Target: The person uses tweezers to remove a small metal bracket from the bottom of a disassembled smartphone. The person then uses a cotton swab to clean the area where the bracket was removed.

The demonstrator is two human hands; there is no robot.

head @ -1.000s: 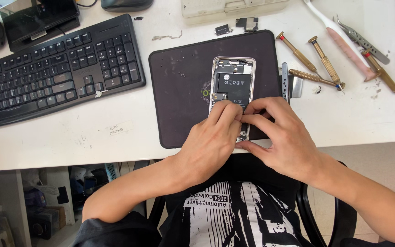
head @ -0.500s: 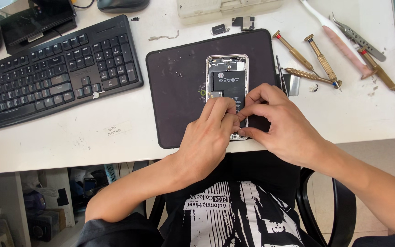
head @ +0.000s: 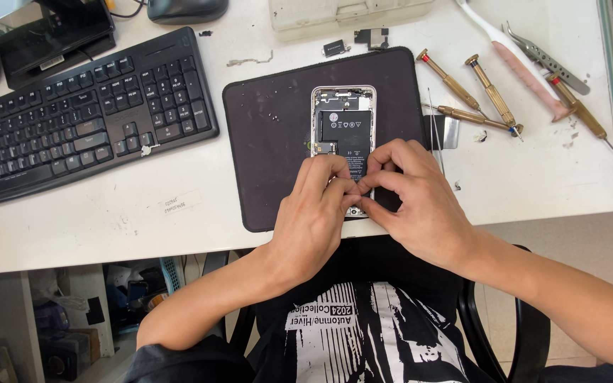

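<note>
An opened phone (head: 343,128) lies face down on a dark work mat (head: 271,135), its black battery and inner parts exposed. My left hand (head: 317,213) and my right hand (head: 413,195) both rest over the phone's lower end, fingertips pinched together at its bottom part. What sits between the fingertips is hidden. The lower third of the phone is covered by my fingers.
A black keyboard (head: 72,120) lies to the left. Several brass-handled screwdrivers (head: 477,92), tweezers (head: 544,57) and a white-pink tool (head: 512,60) lie to the right. A small metal plate (head: 445,131) sits beside the mat. A beige box (head: 349,14) and small parts (head: 363,39) are behind.
The view has shifted slightly. My fingertips have drawn closer together over the phone's lower end; the phone stays on the mat.
</note>
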